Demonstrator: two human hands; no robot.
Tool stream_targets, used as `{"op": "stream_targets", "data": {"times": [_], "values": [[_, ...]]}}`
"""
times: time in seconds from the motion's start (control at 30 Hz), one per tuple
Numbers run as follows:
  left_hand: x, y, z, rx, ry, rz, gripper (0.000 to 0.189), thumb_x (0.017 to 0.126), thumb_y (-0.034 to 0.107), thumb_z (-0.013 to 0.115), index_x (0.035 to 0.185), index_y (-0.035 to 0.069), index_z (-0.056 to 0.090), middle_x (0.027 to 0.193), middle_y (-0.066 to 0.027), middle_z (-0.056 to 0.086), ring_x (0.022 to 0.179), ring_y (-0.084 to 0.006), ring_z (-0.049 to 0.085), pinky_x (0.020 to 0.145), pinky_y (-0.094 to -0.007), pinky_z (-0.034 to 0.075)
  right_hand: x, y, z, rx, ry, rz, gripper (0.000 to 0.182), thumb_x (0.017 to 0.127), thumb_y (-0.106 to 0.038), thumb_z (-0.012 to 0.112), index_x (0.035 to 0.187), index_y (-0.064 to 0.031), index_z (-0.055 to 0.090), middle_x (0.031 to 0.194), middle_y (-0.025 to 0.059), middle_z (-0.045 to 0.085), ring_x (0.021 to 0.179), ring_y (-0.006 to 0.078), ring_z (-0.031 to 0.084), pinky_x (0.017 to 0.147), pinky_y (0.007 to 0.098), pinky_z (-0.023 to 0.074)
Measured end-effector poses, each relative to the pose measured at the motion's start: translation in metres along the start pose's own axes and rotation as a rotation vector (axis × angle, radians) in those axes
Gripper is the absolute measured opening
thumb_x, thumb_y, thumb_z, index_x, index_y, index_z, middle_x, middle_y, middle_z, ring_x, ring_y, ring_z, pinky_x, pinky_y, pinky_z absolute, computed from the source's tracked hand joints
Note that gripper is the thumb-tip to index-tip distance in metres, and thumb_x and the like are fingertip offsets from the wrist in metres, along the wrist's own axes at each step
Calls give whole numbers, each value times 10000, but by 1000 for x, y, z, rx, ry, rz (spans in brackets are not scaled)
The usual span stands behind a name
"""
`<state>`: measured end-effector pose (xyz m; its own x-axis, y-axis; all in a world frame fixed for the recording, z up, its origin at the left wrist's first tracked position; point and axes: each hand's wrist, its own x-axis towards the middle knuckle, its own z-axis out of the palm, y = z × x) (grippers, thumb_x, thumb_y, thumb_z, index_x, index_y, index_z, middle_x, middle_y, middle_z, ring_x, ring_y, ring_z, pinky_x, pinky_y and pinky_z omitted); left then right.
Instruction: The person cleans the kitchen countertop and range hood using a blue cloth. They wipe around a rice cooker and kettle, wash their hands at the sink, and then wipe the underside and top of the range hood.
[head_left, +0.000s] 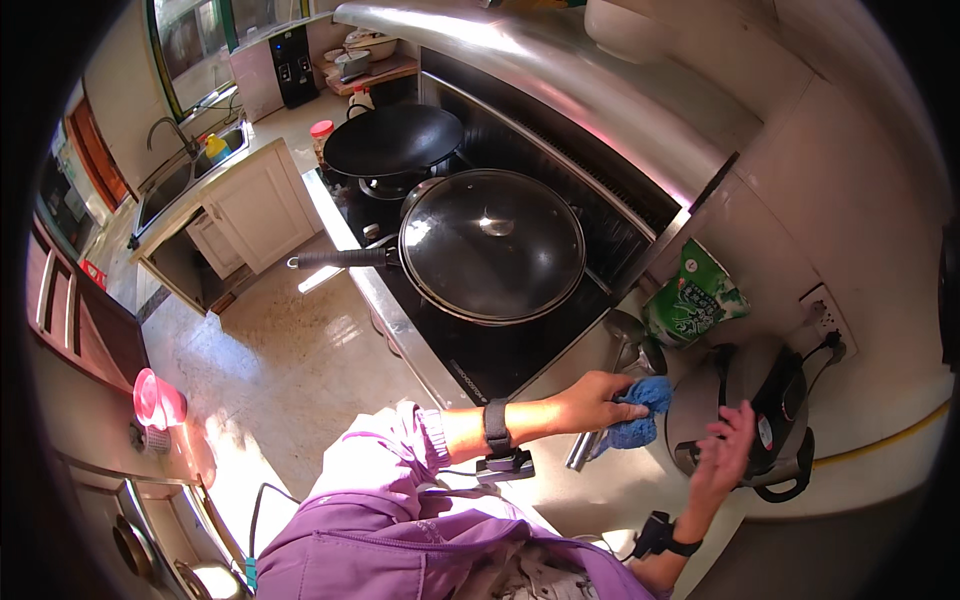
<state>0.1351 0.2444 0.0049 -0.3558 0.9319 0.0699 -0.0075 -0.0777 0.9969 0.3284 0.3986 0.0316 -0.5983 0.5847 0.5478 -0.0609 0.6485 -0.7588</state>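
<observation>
My left hand (600, 403) grips a crumpled blue cloth (643, 412) above the counter, with the metal handles of utensils (581, 448) just below it. My right hand (724, 450) is raised with its fingers apart, beside the front of an electric cooker (750, 405), holding nothing; whether it touches the cooker I cannot tell. Ladle-like metal heads (637, 349) lie behind the cloth, next to a green printed bag (694, 300). On the black stove (487, 360) stands a long-handled pan under a domed glass lid (491, 247).
An uncovered black wok (394, 139) sits on the far burner, near a red-lidded jar (322, 135). The pan's handle (341, 259) juts over the stove's front edge. A plugged cord runs to a wall socket (827, 315) behind the cooker. A metal range hood (570, 82) overhangs the stove.
</observation>
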Motion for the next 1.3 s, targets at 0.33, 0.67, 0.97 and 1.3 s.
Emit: {"op": "stream_targets", "data": {"times": [0.33, 0.67, 0.97, 1.3], "values": [[-108, 28, -177, 683, 208, 193, 393, 837, 274, 750, 1100, 4, 639, 899, -137, 639, 740, -264, 673, 655, -351, 535, -34, -49, 168, 358, -117, 310, 449, 908, -54, 536, 1342, 45, 479, 1170, 107, 634, 1039, 179, 604, 936, 292, 465], [30, 23, -304, 1342, 283, 103, 723, 722, 430, 784, 1294, 68, 529, 1131, -218, 568, 915, -379, 659, 759, -411, 546, -81, -75, 212, 343, 51, 307, 478, 967, -289, 548, 1315, 38, 526, 1210, 119, 628, 1107, 200, 586, 997, 323, 427], [26, 34, -295, 1159, 406, 212, 638, 607, 341, 783, 1116, 2, 603, 845, -180, 693, 890, -351, 673, 782, -419, 520, -121, -52, 203, 617, 91, 570, 400, 961, -285, 503, 1234, -5, 589, 1136, 75, 639, 1034, 181, 612, 911, 330, 490], [-31, 81, -246, 437, 326, 255, 432, 729, 132, 750, 1088, -23, 566, 868, -56, 648, 670, -71, 586, 472, -202, 430, -47, -33, 288, 1402, -276, 721, 475, 958, -207, 559, 1395, -47, 464, 1297, 66, 579, 1153, 188, 574, 1016, 360, 450]]}}
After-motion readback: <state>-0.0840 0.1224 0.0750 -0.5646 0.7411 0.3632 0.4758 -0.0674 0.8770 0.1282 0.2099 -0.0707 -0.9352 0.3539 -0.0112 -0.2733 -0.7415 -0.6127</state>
